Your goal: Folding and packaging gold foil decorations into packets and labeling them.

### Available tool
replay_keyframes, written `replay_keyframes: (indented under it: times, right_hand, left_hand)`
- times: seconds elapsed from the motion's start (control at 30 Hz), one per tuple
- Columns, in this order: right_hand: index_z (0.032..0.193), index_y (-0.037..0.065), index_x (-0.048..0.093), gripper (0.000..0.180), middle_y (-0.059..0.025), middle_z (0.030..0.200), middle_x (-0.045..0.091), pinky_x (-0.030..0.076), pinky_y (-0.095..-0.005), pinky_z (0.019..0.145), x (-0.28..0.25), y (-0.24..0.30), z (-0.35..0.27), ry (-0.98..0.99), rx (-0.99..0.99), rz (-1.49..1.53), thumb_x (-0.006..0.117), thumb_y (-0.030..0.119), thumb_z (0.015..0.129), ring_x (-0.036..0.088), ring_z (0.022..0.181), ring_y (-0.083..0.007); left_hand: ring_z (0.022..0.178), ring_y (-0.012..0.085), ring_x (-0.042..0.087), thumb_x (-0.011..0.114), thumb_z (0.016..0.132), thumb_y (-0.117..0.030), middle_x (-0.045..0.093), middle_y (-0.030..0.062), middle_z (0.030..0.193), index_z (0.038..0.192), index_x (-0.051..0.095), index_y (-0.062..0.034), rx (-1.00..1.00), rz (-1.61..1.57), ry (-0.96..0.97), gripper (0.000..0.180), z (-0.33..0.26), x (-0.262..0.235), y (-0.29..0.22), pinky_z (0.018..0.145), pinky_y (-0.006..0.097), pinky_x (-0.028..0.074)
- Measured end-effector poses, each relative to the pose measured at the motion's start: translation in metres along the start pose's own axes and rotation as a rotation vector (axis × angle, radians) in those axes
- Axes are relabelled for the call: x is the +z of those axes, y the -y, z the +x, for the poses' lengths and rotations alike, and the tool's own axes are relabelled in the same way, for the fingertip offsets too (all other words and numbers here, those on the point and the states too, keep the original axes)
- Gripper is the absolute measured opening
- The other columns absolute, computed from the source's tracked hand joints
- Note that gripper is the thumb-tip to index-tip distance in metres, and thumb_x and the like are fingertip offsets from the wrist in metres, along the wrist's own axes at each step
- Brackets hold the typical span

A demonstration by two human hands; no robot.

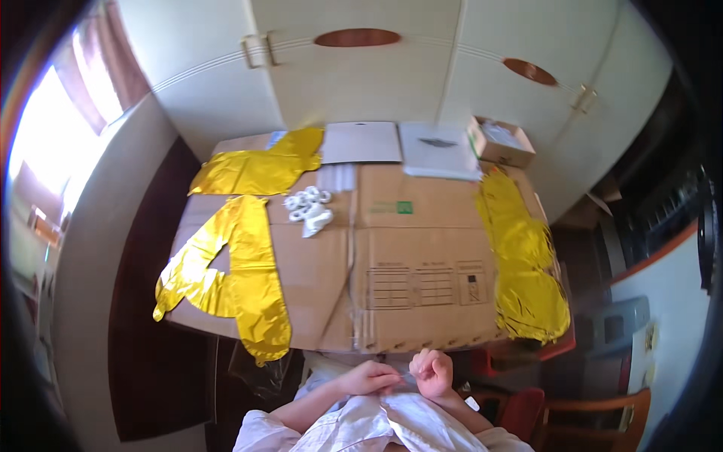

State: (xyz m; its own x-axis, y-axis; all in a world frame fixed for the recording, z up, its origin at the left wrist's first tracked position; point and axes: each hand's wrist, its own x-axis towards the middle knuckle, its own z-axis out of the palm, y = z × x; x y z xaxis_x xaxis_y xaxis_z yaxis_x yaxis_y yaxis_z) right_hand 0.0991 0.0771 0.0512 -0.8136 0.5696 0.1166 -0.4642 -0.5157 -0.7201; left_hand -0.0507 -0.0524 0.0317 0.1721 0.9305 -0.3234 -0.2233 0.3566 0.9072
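Observation:
Just in front of the table's near edge, my left hand [369, 378] and my right hand [432, 373] are held close together over my lap. Both have their fingers closed. Something thin and pale seems to run between them, too small to make out. The nearest thing on the table is a flat gold foil balloon [252, 279] shaped like a figure four, at the left, its lower tip hanging over the near edge. Another flat gold foil balloon [260, 169] lies behind it. Along the right edge lie more gold foil balloons [520, 256], seemingly stacked.
Flattened cardboard [316, 264] covers the table. A cluster of small white rolls [309, 202] lies left of centre. At the back are a white flat box [361, 143], a pale flat case [437, 154] and a small open carton [506, 154]. A wooden chair [595, 418] stands near right.

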Motion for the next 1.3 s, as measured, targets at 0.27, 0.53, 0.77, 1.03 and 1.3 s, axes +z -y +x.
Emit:
replay_keyframes:
  times: [0.27,0.53,0.77,1.03,1.3]
  right_hand:
    - [0.121,0.004,0.06,0.041,-0.0125,0.127,0.058,0.038,-0.0455,0.106,0.09,-0.016,0.093,0.713,-0.055,-0.975,0.066,0.028,0.088,0.052,0.122,-0.0271]
    - [0.124,0.01,0.063,0.048,-0.0096,0.133,0.058,0.036,-0.0481,0.109,0.152,-0.113,0.179,1.223,-0.506,-1.463,0.067,0.039,0.086,0.05,0.127,-0.0281]
    - [0.095,0.016,0.074,0.027,-0.0017,0.109,0.069,0.044,-0.042,0.096,0.148,-0.147,0.189,1.12,-0.468,-1.317,0.068,0.04,0.085,0.06,0.111,-0.0218]
    - [0.083,0.013,0.072,0.022,0.0002,0.094,0.068,0.042,-0.0371,0.089,0.209,-0.127,0.229,0.948,-0.502,-1.298,0.072,0.035,0.083,0.06,0.099,-0.019]
    - [0.097,0.016,0.064,0.03,-0.0009,0.11,0.06,0.038,-0.0416,0.098,0.262,-0.124,0.235,0.95,-1.027,-1.253,0.073,0.037,0.078,0.054,0.113,-0.0201]
  left_hand:
    - [0.072,0.0143,0.063,0.063,0.091,-0.029,0.069,0.0038,0.08,0.103,0.072,-0.0036,-0.386,-0.01,-0.979,0.029,-0.171,-0.11,0.133,0.068,0.029,0.051]
    - [0.101,0.0374,0.065,0.067,0.08,-0.025,0.067,0.0245,0.101,0.098,0.072,-0.0011,-0.834,0.585,-1.48,0.031,-0.231,-0.184,0.297,0.087,0.045,0.051]
    - [0.11,0.0372,0.061,0.067,0.081,-0.018,0.062,0.0201,0.121,0.116,0.065,-0.0014,-0.652,0.473,-1.488,0.039,-0.263,-0.209,0.309,0.093,0.042,0.049]
    - [0.13,0.0333,0.043,0.073,0.076,-0.007,0.048,0.0147,0.137,0.123,0.056,-0.0028,-0.127,0.853,-2.206,0.05,-0.284,-0.16,0.124,0.109,0.04,0.035]
    - [0.111,0.0214,0.057,0.076,0.074,-0.004,0.059,0.0126,0.118,0.12,0.053,-0.0024,0.474,0.748,-1.471,0.052,-0.24,-0.172,-0.047,0.096,0.035,0.045]
